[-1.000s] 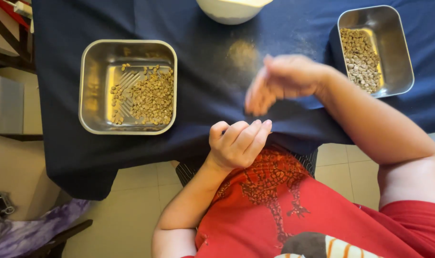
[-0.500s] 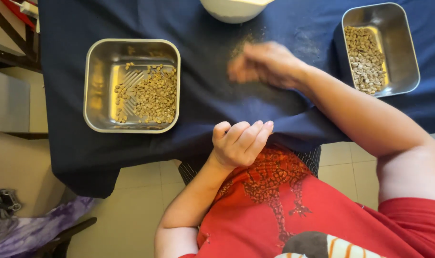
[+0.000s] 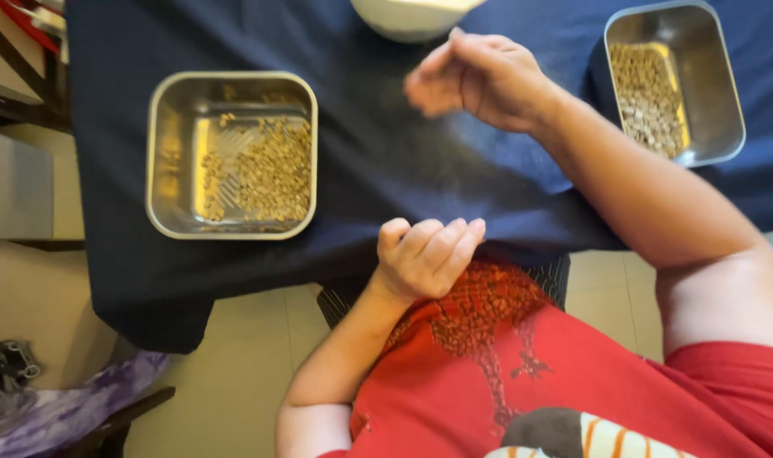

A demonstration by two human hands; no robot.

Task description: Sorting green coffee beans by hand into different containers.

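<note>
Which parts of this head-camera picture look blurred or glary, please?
In the head view, the right hand is softly motion-blurred above the dark blue cloth; the left hand is sharper. Both steel trays show bright glare, and the pale beans are smeared, not distinct.

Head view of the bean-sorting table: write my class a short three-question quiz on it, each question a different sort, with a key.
1. True or false: the right hand rests inside the right metal tray.
2. Which is at the table's far edge? A) white bowl B) glass jar C) wooden spoon
3. Fill in: the left hand is loosely curled at the near edge of the dark blue ____.

Key:
1. False; it hovers between the left metal tray and the right one, below the bowl.
2. A
3. cloth
</note>
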